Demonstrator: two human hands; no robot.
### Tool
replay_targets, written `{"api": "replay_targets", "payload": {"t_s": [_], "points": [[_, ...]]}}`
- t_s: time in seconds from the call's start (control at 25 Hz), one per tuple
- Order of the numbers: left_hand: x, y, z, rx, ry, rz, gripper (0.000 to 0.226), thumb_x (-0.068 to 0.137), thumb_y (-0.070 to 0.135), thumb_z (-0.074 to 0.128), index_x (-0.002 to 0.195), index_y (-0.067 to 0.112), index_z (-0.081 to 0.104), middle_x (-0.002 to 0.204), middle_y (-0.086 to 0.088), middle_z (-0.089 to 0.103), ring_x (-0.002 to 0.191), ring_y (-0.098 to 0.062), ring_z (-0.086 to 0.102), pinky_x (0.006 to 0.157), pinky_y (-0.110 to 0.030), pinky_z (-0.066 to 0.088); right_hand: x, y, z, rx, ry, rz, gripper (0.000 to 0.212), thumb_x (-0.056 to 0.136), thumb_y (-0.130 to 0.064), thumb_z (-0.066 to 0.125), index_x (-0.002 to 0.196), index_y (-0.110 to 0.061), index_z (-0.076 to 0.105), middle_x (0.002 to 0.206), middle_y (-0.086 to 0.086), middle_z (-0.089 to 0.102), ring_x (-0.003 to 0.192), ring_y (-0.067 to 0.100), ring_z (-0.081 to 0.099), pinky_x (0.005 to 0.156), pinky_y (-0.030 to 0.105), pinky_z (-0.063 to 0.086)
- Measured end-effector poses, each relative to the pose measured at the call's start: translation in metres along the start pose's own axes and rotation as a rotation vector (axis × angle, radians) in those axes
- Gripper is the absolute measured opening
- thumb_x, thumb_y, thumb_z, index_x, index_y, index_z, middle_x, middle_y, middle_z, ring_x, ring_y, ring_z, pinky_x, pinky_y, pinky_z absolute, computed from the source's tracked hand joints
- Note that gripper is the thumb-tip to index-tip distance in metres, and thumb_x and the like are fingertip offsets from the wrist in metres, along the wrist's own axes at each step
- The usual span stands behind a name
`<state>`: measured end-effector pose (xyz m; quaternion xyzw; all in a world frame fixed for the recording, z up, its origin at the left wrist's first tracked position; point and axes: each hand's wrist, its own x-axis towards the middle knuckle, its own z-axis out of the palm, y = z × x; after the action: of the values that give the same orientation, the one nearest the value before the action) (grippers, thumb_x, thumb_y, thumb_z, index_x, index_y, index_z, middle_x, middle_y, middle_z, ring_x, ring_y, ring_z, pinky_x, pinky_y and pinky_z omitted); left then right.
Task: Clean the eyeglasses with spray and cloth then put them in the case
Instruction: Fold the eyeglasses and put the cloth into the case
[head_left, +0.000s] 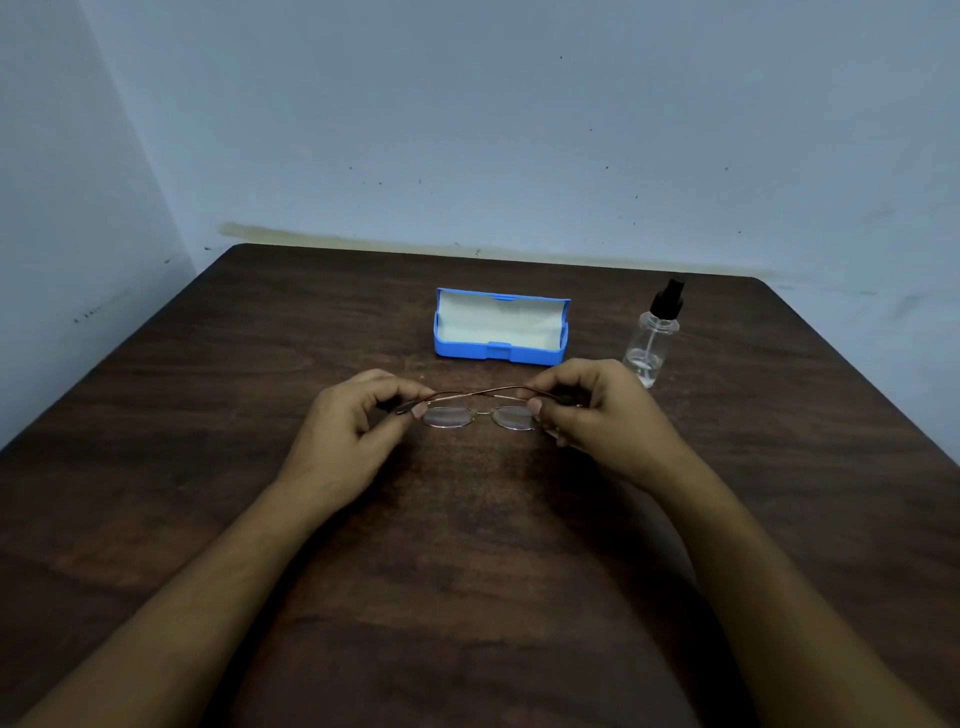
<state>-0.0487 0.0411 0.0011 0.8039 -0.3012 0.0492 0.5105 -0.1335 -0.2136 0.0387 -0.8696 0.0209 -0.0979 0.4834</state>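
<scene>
Centrally, glasses (480, 413) (temples folded), left hand (353, 423) and right hand (597, 415) pinching the ends in curled fingers (402, 387), open case (498, 355) behind, bottle (649, 343) beside it, dark bench (467, 545).

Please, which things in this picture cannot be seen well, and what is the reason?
Head view only:
- Hinges of the eyeglasses: covered by the left hand and right hand.
- Pale layer in the case: loose wipe or fixed lining, too dim to tell.
- Lenses, clean or smeared: too small.
- Spray bottle liquid level: clear, blurred.
</scene>
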Motion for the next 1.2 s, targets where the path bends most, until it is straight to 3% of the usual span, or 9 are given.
{"api": "replay_targets", "payload": {"t_s": [0.16, 0.36, 0.52, 0.72, 0.88, 1.0, 1.2], "points": [[0.000, 0.000, -0.001, 0.035, 0.004, 0.022, 0.017, 0.092, 0.010, 0.071, 0.102, 0.022, 0.078, 0.099, 0.008, 0.069, 0.090, -0.009, 0.067, 0.075, -0.035, 0.058, -0.002, -0.001, -0.001, 0.172, -0.015, 0.075, 0.025, 0.093, -0.001, 0.069, 0.086, -0.024, 0.075, 0.069, 0.005, 0.070, 0.061, 0.015, 0.062, 0.054, 0.020, 0.050], [-0.001, 0.003, -0.003, 0.061, 0.027, 0.003, 0.015, 0.091, 0.013, 0.074, 0.099, 0.025, 0.078, 0.093, 0.010, 0.071, 0.074, 0.000, 0.063, 0.064, -0.010, 0.044, -0.005, 0.000, -0.006, 0.406, -0.033, 0.148, 0.023, 0.092, 0.011, 0.064, 0.091, -0.010, 0.075, 0.080, 0.012, 0.076, 0.065, 0.015, 0.070, 0.064, 0.020, 0.060], [0.000, 0.002, -0.004, 0.038, 0.032, -0.029, 0.017, 0.090, 0.016, 0.076, 0.095, 0.031, 0.079, 0.092, 0.013, 0.075, 0.070, 0.001, 0.063, 0.063, -0.012, 0.045, -0.005, 0.001, -0.011, 0.410, -0.045, 0.146, 0.019, 0.090, 0.008, 0.067, 0.092, -0.008, 0.076, 0.086, 0.019, 0.076, 0.069, 0.016, 0.072, 0.066, 0.023, 0.061], [0.002, 0.001, -0.007, -0.008, 0.002, -0.030, 0.029, 0.090, 0.005, 0.073, 0.096, 0.033, 0.079, 0.094, 0.015, 0.078, 0.076, -0.003, 0.067, 0.069, -0.020, 0.051, -0.004, 0.007, -0.013, 0.410, -0.068, 0.206, 0.013, 0.088, 0.007, 0.070, 0.093, -0.004, 0.076, 0.077, 0.017, 0.075, 0.063, 0.020, 0.069, 0.050, 0.017, 0.050], [0.005, 0.000, -0.007, -0.018, 0.001, -0.001, 0.020, 0.089, 0.008, 0.075, 0.097, 0.026, 0.081, 0.092, 0.007, 0.078, 0.084, -0.011, 0.071, 0.073, -0.028, 0.054, 0.000, 0.015, -0.009, 0.264, -0.065, 0.154, 0.017, 0.089, 0.003, 0.071, 0.089, -0.013, 0.078, 0.070, 0.014, 0.073, 0.061, 0.018, 0.064, 0.053, 0.021, 0.047], [0.006, 0.002, -0.007, 0.025, 0.011, 0.034, 0.017, 0.088, 0.011, 0.076, 0.098, 0.023, 0.081, 0.091, 0.004, 0.075, 0.084, -0.012, 0.069, 0.070, -0.027, 0.053, 0.004, 0.017, -0.002, -0.028, 0.054, 0.008, 0.019, 0.089, -0.005, 0.071, 0.085, -0.023, 0.075, 0.074, 0.006, 0.073, 0.064, 0.018, 0.066, 0.062, 0.033, 0.054], [0.009, 0.003, -0.009, 0.118, 0.014, 0.073, 0.017, 0.090, 0.011, 0.075, 0.100, 0.024, 0.080, 0.092, 0.007, 0.074, 0.085, -0.012, 0.068, 0.066, -0.027, 0.053, 0.004, 0.015, 0.006, -0.325, 0.123, -0.204, 0.013, 0.089, -0.010, 0.072, 0.093, -0.022, 0.072, 0.093, -0.010, 0.059, 0.078, 0.005, 0.061, 0.072, 0.022, 0.048]]}}
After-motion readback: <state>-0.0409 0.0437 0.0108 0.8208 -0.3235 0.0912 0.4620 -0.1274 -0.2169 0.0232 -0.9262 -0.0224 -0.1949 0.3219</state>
